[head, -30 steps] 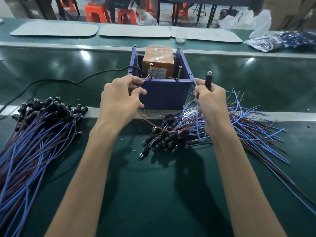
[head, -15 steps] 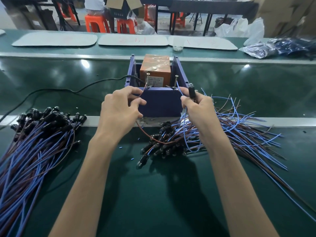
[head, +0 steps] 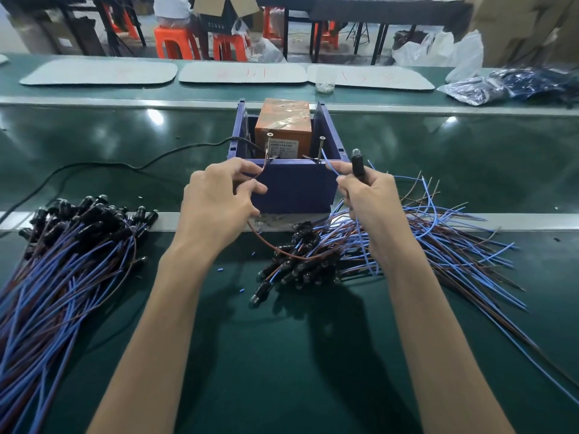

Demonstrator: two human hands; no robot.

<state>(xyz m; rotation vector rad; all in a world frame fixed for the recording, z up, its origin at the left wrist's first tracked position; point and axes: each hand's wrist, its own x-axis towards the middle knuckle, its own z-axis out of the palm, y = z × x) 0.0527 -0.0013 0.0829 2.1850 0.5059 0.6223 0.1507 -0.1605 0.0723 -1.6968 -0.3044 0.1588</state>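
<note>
Green matting covered the bench (head: pixel 282 355), and a blue box (head: pixel 294 186) stood at its middle with two screws rising behind its front wall. The left hand (head: pixel 216 208) pinched the end of a brown wire (head: pixel 262 240) between thumb and forefinger, close by the left screw (head: pixel 269 145); whether wire and screw touched could not be told. The right hand (head: pixel 372 202) had its grip curled round a black lamp (head: pixel 357 162), held upright, and also pinched its blue wire (head: pixel 330 167), whose tip lay just short of the right screw (head: pixel 320 147). The likely trouble was that a thin end would slip off its screw, or that the two ends would meet and short, if the screws were live contacts. The slack brown loop also trailed into the heap of lamps (head: pixel 300 264) below and might snag there, dragging others along.
</note>
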